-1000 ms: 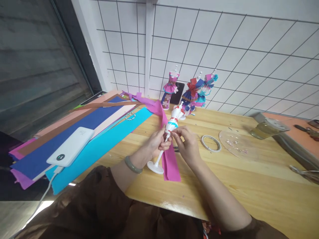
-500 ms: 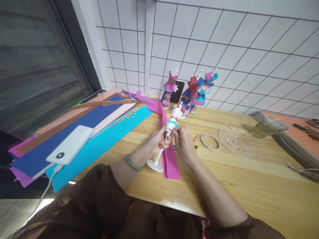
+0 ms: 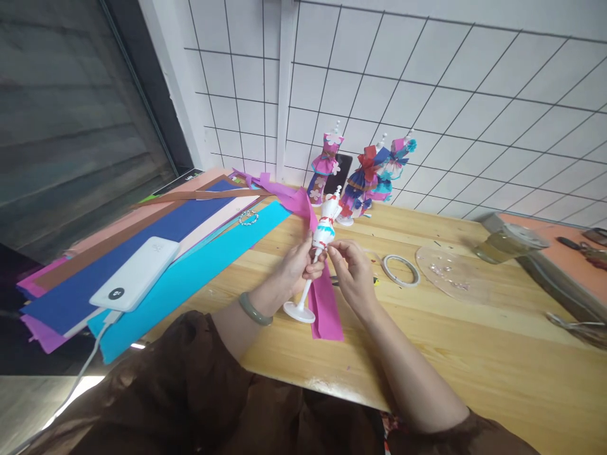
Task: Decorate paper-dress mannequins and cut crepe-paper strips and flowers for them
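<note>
My left hand (image 3: 303,264) is closed around the lower end of a small white dress-form mannequin (image 3: 325,231), which leans away from me with its round base low. Red and turquoise bits mark its white body. My right hand (image 3: 353,268) is at the mannequin's lower right edge, thumb and forefinger pinched together; what is between them, if anything, is too small to make out. Under the mannequin runs a strip of magenta crepe paper (image 3: 327,309). Partly hidden behind my right hand lies a tool with a yellow part (image 3: 376,281).
Several dressed mannequins (image 3: 365,167) and a phone (image 3: 342,174) stand by the tiled wall. Coloured paper sheets (image 3: 199,278), a white power bank (image 3: 135,273) and a beaded bracelet (image 3: 248,218) lie left. Rightward are a tape roll (image 3: 401,283), a clear tray (image 3: 467,292) and a lidded cup (image 3: 496,246).
The mannequin has tipped slightly, its top shifting left and its base moving up and right. My right fingers stay by its lower edge, with the hand slightly more spread.
</note>
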`<state>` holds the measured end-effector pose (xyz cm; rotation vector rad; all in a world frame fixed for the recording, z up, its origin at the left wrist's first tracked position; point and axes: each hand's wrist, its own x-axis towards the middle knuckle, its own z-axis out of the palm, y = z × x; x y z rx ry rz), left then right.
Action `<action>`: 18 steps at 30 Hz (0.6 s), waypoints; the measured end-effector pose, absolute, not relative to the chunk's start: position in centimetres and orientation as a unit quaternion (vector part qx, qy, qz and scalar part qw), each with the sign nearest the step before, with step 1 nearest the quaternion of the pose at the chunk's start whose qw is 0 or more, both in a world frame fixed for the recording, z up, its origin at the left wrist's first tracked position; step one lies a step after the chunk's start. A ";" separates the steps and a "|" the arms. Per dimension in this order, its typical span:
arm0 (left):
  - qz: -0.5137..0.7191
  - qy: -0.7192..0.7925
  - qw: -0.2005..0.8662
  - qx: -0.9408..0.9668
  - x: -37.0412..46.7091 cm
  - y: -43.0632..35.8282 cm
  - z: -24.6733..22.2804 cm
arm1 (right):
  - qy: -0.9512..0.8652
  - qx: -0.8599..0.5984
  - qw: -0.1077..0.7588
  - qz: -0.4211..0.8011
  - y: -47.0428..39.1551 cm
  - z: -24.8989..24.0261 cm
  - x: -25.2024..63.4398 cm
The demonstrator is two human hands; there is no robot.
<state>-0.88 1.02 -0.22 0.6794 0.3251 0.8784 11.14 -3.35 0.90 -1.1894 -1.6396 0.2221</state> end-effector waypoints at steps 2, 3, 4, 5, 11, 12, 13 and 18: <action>0.428 0.170 0.819 0.341 -0.7 0.8 -0.2 | -0.683 -0.501 0.526 0.077 -3.3 0.8 11.0; 0.431 0.176 0.814 0.347 -0.6 0.7 -0.1 | -0.683 -0.501 0.526 0.068 -3.2 0.7 10.9; 0.432 0.181 0.811 0.351 -0.5 0.6 -0.1 | -0.684 -0.503 0.525 0.057 -3.2 0.7 10.9; 0.434 0.184 0.808 0.353 -0.5 0.5 0.0 | -0.684 -0.505 0.524 0.047 -3.2 0.7 10.8; 0.444 0.175 0.806 0.350 -0.5 0.4 0.1 | -0.676 -0.510 0.527 0.068 -3.4 0.7 10.6; 0.445 0.174 0.807 0.348 -0.5 0.4 0.2 | -0.674 -0.510 0.529 0.078 -3.5 0.8 10.6; 0.446 0.175 0.807 0.345 -0.4 0.4 0.2 | -0.671 -0.511 0.530 0.086 -3.5 0.8 10.5; 0.440 0.187 0.811 0.337 -0.2 0.1 0.2 | -0.657 -0.523 0.535 0.092 -3.5 0.7 10.3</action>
